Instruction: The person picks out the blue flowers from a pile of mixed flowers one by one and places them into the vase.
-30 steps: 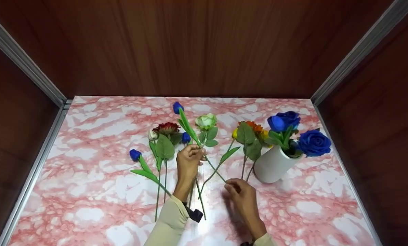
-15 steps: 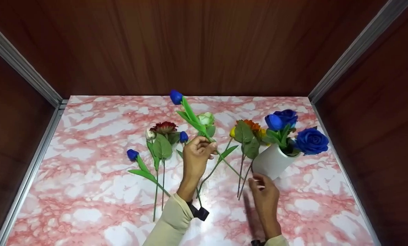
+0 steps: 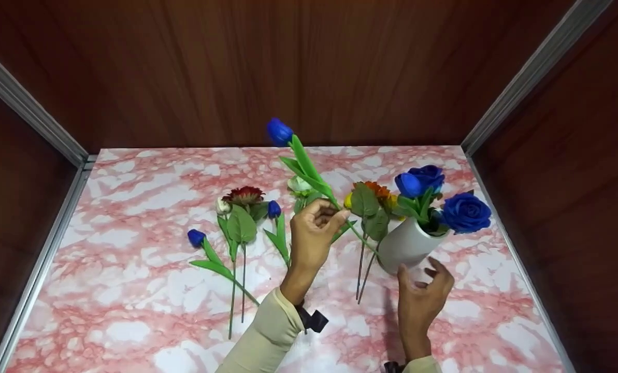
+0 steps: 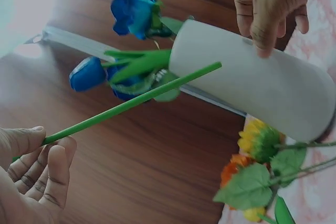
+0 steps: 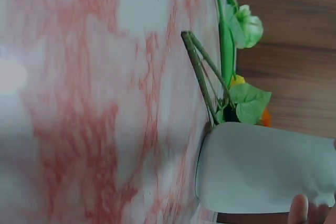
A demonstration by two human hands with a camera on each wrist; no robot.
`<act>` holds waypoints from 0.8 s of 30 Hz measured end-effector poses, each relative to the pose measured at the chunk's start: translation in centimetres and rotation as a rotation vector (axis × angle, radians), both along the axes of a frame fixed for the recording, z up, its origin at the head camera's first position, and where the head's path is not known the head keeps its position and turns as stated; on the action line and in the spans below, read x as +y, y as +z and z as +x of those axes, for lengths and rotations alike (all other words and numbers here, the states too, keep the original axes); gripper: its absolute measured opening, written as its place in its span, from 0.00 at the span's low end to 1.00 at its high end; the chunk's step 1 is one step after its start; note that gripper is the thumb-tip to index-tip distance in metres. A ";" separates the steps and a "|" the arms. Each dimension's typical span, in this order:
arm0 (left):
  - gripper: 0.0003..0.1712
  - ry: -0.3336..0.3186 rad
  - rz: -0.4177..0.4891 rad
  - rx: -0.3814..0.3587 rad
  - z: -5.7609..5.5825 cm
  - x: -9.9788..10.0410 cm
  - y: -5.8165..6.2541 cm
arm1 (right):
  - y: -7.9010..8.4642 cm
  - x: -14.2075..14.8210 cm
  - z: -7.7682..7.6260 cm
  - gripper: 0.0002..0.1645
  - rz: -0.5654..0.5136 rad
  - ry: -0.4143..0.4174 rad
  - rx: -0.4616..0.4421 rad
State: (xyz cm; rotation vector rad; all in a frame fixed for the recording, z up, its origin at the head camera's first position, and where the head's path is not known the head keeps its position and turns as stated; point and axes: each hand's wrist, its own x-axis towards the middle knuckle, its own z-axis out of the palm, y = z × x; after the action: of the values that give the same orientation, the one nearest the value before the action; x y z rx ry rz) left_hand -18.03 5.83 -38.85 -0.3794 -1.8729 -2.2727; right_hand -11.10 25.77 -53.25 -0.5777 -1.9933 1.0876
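Note:
My left hand (image 3: pixel 314 235) pinches the stem of a blue tulip (image 3: pixel 279 131) between thumb and fingers, holding it up at a slant. Its green stem (image 4: pixel 131 102) points toward the vase and overlaps it in the left wrist view. The white vase (image 3: pixel 404 246) stands at the right with blue roses (image 3: pixel 466 211) and another blue tulip (image 3: pixel 408 185) in it. My right hand (image 3: pixel 421 300) is beside the near side of the vase, thumb and fingers spread. In the right wrist view, its fingertips (image 5: pixel 298 211) show right at the vase wall.
Left of the hands lie a dark red flower (image 3: pixel 245 195), a white bud (image 3: pixel 223 206) and two blue tulips, one at the far left (image 3: pixel 196 238). A pale green flower (image 3: pixel 299 185) and an orange flower (image 3: pixel 373 189) lie behind. Brown panels (image 3: pixel 288 72) enclose the marbled table (image 3: pixel 127 331).
My left hand has moved right and raised the blue tulip. My right hand has let go of the stem's lower end and moved right to the vase, its fingers spreading.

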 end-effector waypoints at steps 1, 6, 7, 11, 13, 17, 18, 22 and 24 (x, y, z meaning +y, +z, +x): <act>0.06 -0.004 0.006 0.008 0.0 0.1 0.3 | 0.0 0.1 -0.1 0.37 -0.008 -0.001 -0.001; 0.05 0.000 0.057 0.036 0.2 1.3 1.4 | 0.3 0.5 -0.6 0.53 -0.033 0.015 -0.028; 0.06 0.004 0.065 0.039 0.2 1.6 1.5 | 0.3 0.5 -0.7 0.56 -0.041 0.023 -0.034; 0.09 0.030 0.091 0.058 0.1 3.0 1.8 | 0.6 0.7 -1.3 0.65 -0.085 0.062 -0.037; 0.10 0.046 0.095 0.077 -0.2 3.8 1.4 | 0.7 0.8 -1.6 0.68 -0.106 0.086 -0.029; 0.10 0.064 0.092 0.128 -0.8 5.3 0.5 | 0.9 0.9 -2.4 0.68 -0.132 0.131 0.004; 0.10 0.064 0.091 0.138 -0.9 5.6 0.3 | 1.0 0.9 -2.6 0.67 -0.137 0.147 0.024; 0.09 0.065 0.092 0.169 -1.1 6.2 0.2 | 2.4 0.4 -3.2 0.68 -0.160 0.203 0.092; 0.09 0.074 0.089 0.178 -1.1 6.4 0.2 | 3.3 0.1 -3.3 0.69 -0.175 0.217 0.096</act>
State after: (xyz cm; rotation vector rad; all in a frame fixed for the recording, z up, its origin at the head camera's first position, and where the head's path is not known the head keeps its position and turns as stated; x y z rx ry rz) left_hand -19.16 12.22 -38.61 -0.4738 -1.6664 -2.1866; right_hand -14.41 25.86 -49.96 -0.3966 -1.9218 1.4053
